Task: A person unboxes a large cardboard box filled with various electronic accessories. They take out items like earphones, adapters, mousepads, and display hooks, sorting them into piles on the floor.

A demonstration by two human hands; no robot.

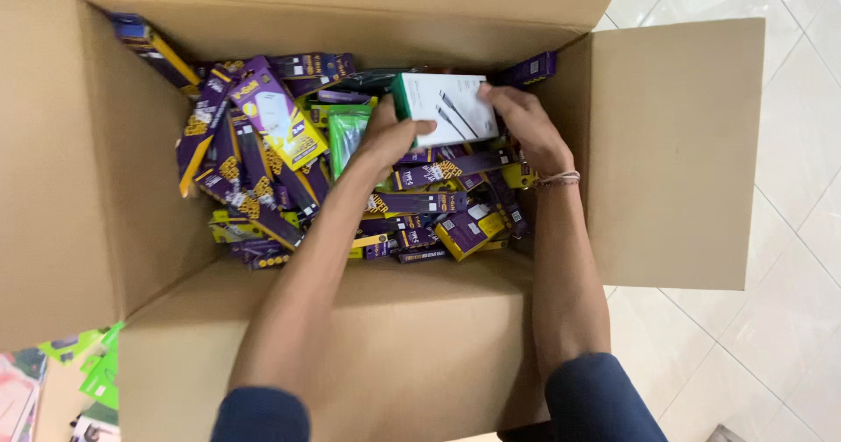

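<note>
White tiled floor carries large open cardboard box, flaps spread. Box filled with heap of small purple-and-yellow packages. Green and pink packets lie on floor beside box's near-left corner.

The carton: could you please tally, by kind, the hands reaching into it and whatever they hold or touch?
Hands: 2 (left hand, right hand)
White box: 1
Total: 3
Purple-and-yellow packs beneath: heaped, too many to count.
</note>
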